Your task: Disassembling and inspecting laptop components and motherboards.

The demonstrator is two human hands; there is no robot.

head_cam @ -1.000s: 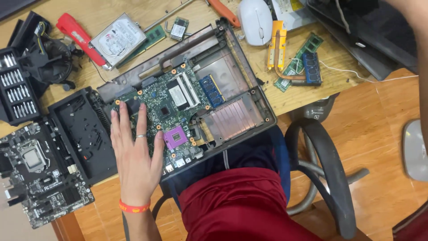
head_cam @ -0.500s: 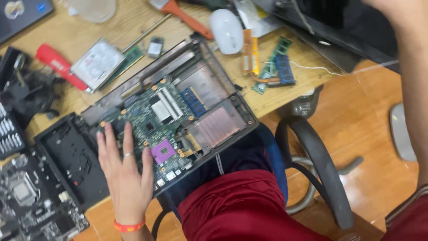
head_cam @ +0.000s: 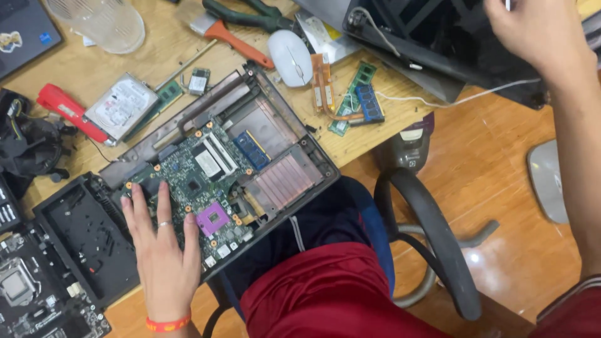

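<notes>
Two hands in this shot, and a very cluttered wooden counter [head_cam: 69,69]. Starting far left: a bare desktop motherboard [head_cam: 31,294] sits at the bottom corner, with a black plastic cover panel [head_cam: 87,238] right next to it. Above those there's a red-handled tool [head_cam: 62,111] touching a silver hard drive [head_cam: 122,107], and a clear plastic tub [head_cam: 97,20] up at the top edge.

The left hand [head_cam: 164,260] lies flat, palm down, on the near-left corner of the opened laptop base [head_cam: 225,169]. Its fingers [head_cam: 164,206] are spread a little and pinching nothing, tips resting on the green laptop mainboard [head_cam: 194,188], just left of the purple CPU socket [head_cam: 213,219]. There's a ring on one finger and an orange wristband [head_cam: 166,324] at the wrist. The laptop base sits tilted, its near corner hanging over the counter edge above the person's lap, with a copper heatsink [head_cam: 282,181] on its right side.

Further right: an orange-handled tool [head_cam: 231,39], a white mouse [head_cam: 291,57], and a few loose RAM sticks [head_cam: 360,100] near the counter edge. A black chair arm [head_cam: 432,238] is below that.

The right hand [head_cam: 538,31] is up in the top right corner over some dark gear [head_cam: 432,37]. Its fingers are curled in, but I can't tell whether they're holding anything.
</notes>
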